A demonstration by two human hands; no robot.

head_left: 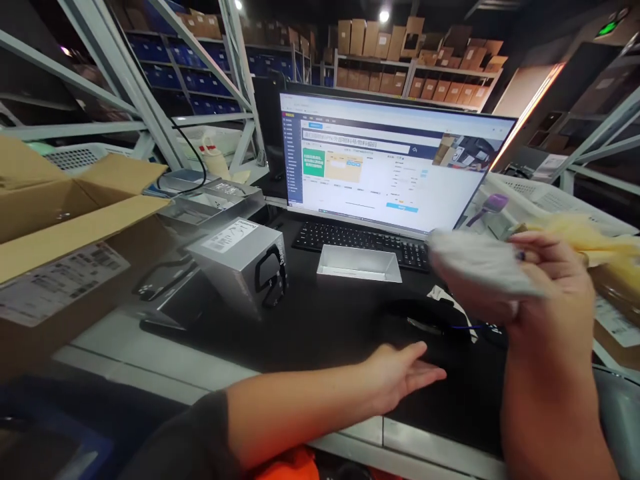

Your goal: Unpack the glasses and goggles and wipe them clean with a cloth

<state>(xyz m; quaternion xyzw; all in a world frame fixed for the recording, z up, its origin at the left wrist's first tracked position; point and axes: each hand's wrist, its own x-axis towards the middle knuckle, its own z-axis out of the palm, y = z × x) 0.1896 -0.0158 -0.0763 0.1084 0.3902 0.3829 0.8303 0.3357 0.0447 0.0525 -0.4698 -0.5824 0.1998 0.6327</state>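
Note:
My right hand is raised at the right, its fingers closed on a soft grey-white cloth, blurred by motion. My left hand reaches over the front of the black desk mat, palm partly up, fingers stretched out and holding nothing. Between the two hands, a dark object, too dim to name, lies beside a crumpled white strip. A shallow silver open box part sits before the keyboard. Left of it stands a silver product box with a black printed picture.
A monitor stands behind the keyboard. An open cardboard carton fills the left side. At the right are a white basket, yellow wrapping and a purple-handled tool. Shelves with boxes line the background.

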